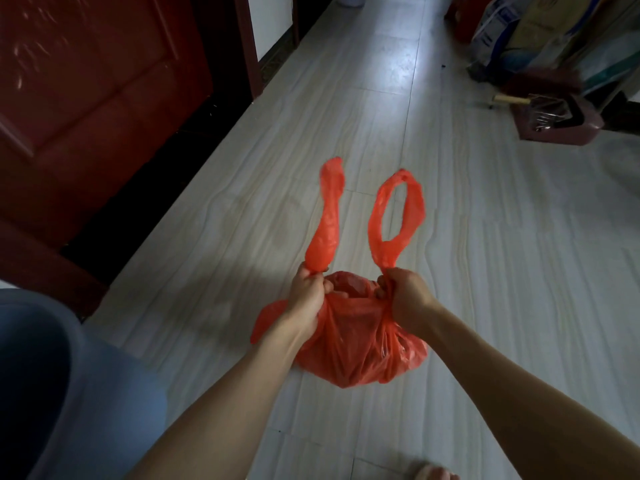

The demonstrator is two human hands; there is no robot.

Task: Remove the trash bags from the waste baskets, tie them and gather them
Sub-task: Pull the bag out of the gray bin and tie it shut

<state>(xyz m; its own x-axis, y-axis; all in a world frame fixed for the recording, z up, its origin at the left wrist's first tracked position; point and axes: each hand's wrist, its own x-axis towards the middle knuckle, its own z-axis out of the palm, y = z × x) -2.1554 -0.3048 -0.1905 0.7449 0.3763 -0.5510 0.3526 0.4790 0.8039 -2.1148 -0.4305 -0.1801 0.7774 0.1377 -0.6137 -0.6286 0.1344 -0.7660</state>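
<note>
**Hands gripping the handles of a red bag on the floor**

Hands first: both bare forearms reach forward and down from the bottom of the view, converging on a red plastic trash bag (353, 344) that sits on the pale tiled floor (485, 271). The left hand (306, 299) is curled into a fist, knuckles up, clamped around the base of the left handle (327, 220), which stands up twisted into a narrow strip. The right hand (403, 296) is likewise closed tight, pinching the base of the right handle (396, 213), which stands open as a loop. The two fists sit close together at the mouth of the bag, with a small gap of bunched plastic between them; the handles are not yet knotted.

A blue waste basket (41, 358) stands at the lower left, near the left forearm. A dark red wooden door (97, 81) runs along the left side. At the upper right, well apart from the bag, lie a dustpan (561, 123) and stacked sacks (536, 32); any print on the sacks is too blurred to read. The toes of a foot (436, 472) show at the bottom edge.
</note>
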